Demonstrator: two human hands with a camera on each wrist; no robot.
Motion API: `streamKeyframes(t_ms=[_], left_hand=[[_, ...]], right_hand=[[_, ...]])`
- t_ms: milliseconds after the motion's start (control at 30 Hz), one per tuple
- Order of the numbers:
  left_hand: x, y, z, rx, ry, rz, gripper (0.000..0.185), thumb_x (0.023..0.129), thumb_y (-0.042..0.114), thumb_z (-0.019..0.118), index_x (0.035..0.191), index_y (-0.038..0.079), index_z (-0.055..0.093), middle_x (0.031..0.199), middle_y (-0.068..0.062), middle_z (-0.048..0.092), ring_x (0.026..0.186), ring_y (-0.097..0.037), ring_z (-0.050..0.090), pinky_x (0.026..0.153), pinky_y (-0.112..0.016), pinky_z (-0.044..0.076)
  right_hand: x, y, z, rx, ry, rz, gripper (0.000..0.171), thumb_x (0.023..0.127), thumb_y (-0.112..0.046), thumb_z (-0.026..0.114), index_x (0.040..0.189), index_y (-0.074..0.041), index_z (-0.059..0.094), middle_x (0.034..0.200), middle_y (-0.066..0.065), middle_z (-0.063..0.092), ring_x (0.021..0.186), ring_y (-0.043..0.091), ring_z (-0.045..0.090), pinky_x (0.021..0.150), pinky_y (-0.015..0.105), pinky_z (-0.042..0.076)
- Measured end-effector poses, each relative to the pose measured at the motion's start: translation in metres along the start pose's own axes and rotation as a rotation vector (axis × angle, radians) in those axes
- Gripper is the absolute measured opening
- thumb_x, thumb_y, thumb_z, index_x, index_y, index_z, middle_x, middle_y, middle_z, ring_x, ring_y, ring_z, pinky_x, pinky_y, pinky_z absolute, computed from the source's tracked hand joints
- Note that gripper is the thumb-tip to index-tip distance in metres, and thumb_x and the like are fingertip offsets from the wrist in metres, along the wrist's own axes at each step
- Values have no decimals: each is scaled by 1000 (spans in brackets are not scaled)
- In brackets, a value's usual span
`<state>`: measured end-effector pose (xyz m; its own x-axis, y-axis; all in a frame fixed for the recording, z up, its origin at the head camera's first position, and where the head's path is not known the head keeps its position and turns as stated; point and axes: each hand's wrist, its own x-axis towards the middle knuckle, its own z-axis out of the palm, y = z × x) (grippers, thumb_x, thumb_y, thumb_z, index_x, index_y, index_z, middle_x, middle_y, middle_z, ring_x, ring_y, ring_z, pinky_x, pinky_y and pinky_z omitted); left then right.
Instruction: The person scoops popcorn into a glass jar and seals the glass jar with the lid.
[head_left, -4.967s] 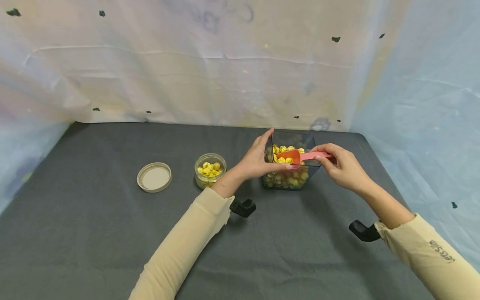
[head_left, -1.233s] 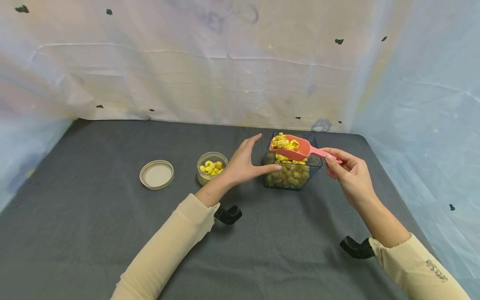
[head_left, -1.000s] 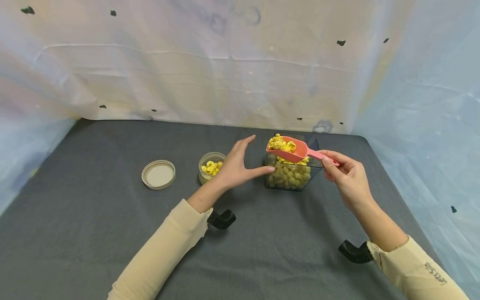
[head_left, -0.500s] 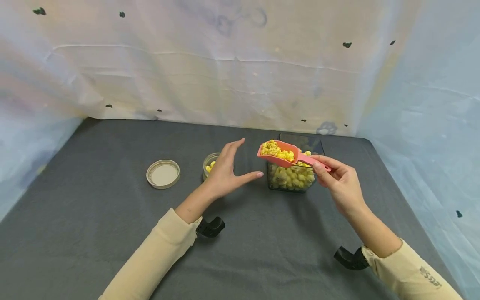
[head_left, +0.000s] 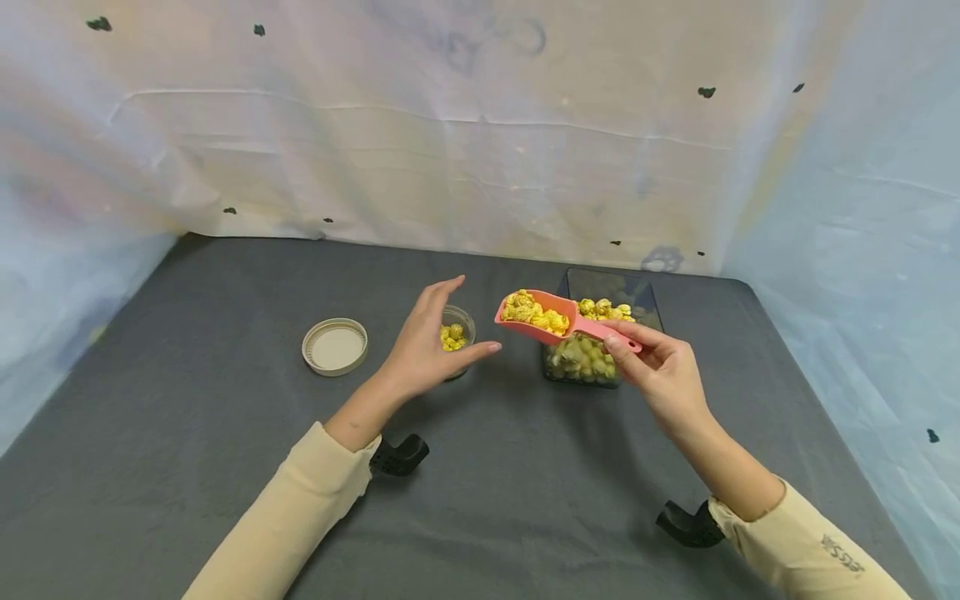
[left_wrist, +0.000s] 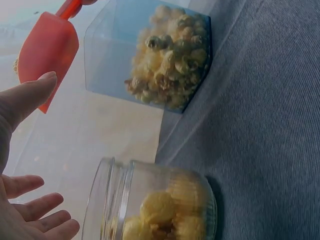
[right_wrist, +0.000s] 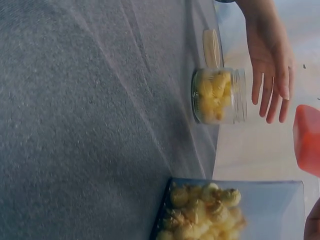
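Pinching the handle of a pink scoop [head_left: 542, 317] between thumb and fingers, the right hand [head_left: 660, 379] sits right of centre in the head view, the scoop's bowl heaped with yellow popcorn [head_left: 531, 309] and held in the air between the two containers. Just behind the hand, the clear square tub [head_left: 603, 333] of popcorn stands on the dark grey table [head_left: 225, 433]. The left hand [head_left: 420, 350] hovers at frame centre with fingers spread and nearly straight, gripping nothing; it cups around the small glass jar [head_left: 455, 329] without visibly touching it. In the left wrist view the jar [left_wrist: 150, 205] is part-filled with yellow pieces. The jar's round lid [head_left: 335, 346] lies flat, left of centre, well apart from the jar.
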<state>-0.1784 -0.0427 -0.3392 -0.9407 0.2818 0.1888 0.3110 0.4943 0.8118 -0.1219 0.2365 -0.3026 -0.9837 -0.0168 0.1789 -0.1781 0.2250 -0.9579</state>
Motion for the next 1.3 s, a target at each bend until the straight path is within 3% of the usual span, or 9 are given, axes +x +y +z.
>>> streamKeyframes(t_ms=[200,467,1300], left_hand=[[-2,-3,-4,10,3,-13,97,76,42,80,152,15,25,155,-10,25,140,-31,30,109,-57,31],[-3,-10,-7,34,2,-9,97,77,38,81,151,11,26,154,-13,26,140,-33,30,110,-56,30],[-12,-30,-12,40,-10,-45,97,77,33,82,151,8,25,154,-18,24,140,-37,29,108,-59,30]], right_hand=[[-1,2,7,-44,4,13,21,92,-9,64,112,-5,69,77,-7,59,60,6,48,53,20,43],[-2,6,15,-86,9,13,31,92,-10,64,117,9,63,69,-7,53,54,6,41,47,26,35],[0,24,36,-139,-17,62,28,91,-11,67,116,1,68,64,-5,49,51,7,40,46,24,36]])
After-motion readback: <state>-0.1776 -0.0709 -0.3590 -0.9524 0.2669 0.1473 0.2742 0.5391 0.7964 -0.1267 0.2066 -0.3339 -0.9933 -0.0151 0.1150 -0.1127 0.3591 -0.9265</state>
